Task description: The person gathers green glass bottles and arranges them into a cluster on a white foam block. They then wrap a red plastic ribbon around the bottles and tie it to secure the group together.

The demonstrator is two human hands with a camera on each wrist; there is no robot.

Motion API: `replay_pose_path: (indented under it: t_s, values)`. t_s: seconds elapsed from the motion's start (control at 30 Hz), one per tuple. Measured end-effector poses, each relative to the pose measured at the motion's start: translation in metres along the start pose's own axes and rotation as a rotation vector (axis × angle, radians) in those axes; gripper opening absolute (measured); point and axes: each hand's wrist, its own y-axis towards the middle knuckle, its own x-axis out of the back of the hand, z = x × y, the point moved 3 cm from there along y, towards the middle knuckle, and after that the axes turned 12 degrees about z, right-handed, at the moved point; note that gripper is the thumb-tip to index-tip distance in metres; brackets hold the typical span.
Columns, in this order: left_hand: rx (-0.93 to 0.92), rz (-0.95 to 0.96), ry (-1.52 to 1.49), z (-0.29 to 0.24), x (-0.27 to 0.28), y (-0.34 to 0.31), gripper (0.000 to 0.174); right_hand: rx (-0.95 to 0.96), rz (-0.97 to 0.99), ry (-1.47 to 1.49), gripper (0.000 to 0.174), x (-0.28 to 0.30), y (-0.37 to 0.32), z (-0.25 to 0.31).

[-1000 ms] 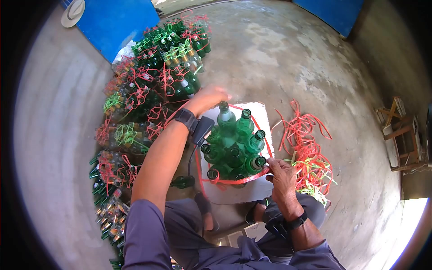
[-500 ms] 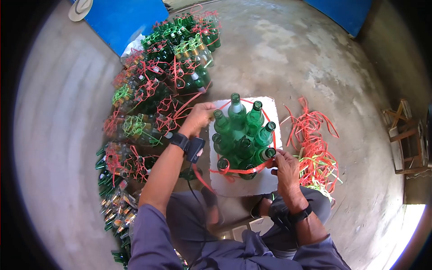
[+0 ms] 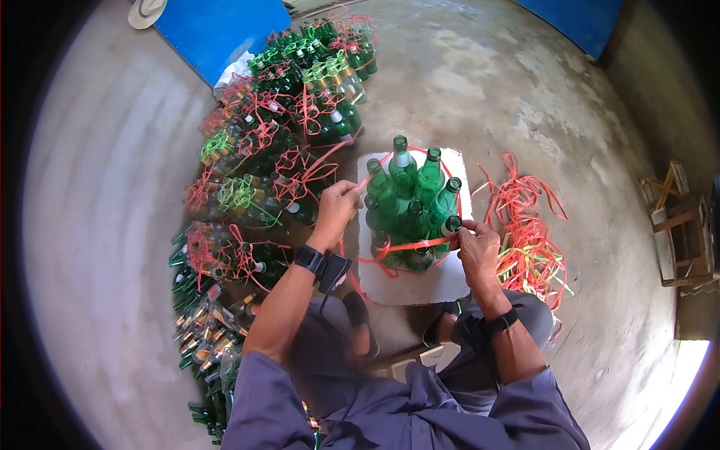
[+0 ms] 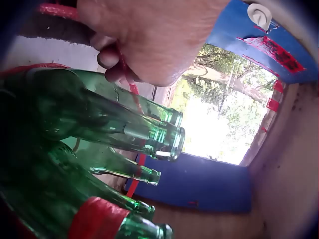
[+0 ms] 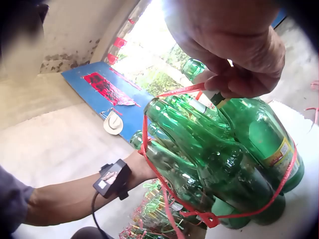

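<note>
Several green glass bottles (image 3: 415, 217) stand in a tight cluster on a white board (image 3: 375, 289) before my knees. A red plastic strap (image 3: 420, 244) runs round the group and crosses the near bottle necks. At the left of the cluster, my left hand (image 3: 337, 211) pinches the strap between thumb and fingers; in the left wrist view the strap (image 4: 133, 88) passes out below the fingers. My right hand (image 3: 480, 255) is at the near right bottle and pinches another stretch of strap (image 5: 182, 90). Low on the bottles, the right wrist view shows a knot (image 5: 209, 219) in the strap.
Many strapped bottle bundles (image 3: 322, 112) crowd the floor on the left, with loose bottles (image 3: 206, 345) nearer me. A tangled heap of red and green straps (image 3: 525, 225) lies right of the board. A wooden frame (image 3: 679, 240) stands by the right wall.
My left hand has come back from the far side of the bottles to their left side, drawing the strap along. The right hand stays by the near right bottle.
</note>
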Motion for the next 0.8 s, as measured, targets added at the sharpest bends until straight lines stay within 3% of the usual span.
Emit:
replay_pose_path:
  t_s: [0.23, 0.4, 0.5, 0.8]
  values:
    - [0.014, 0.008, -0.044, -0.009, -0.006, -0.025, 0.013, -0.221, 0.026, 0.277, 0.029, -0.011, -0.038, 0.028]
    - [0.021, 0.027, -0.048, -0.005, -0.007, -0.03, 0.013, -0.308, 0.248, 0.777, 0.027, -0.023, -0.045, 0.021]
    - [0.014, 0.02, -0.033, -0.007, -0.01, -0.032, 0.014, -0.254, 0.404, 0.95, 0.022, -0.029, -0.044, 0.027]
    - [0.052, 0.013, -0.091, -0.001, -0.015, -0.033, 0.013, -0.249, 0.371, 1.116, 0.012, -0.03, -0.051, 0.029]
